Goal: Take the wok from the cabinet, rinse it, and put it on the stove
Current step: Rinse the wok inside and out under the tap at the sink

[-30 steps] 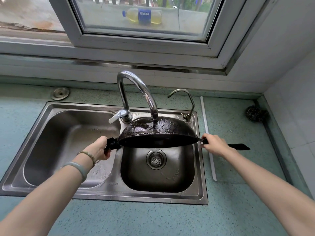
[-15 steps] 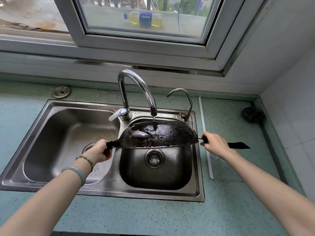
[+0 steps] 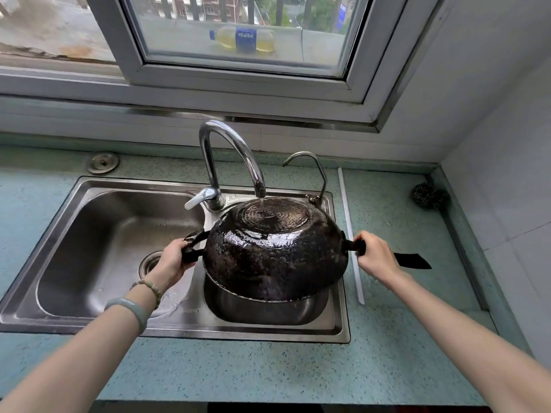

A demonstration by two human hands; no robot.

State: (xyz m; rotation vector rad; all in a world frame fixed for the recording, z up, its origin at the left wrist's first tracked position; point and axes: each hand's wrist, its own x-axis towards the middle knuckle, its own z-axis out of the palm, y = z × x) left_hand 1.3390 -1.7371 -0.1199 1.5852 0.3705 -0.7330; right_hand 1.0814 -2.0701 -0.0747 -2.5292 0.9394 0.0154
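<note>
Home kitchen, double steel sink [image 3: 98, 242], faucet [image 3: 229, 150], speckled green countertop [image 3: 268, 371], window [image 3: 238, 40]

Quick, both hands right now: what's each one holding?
Left hand: grips the wok by its loop handle.
Right hand: grips the wok's long handle.
</note>
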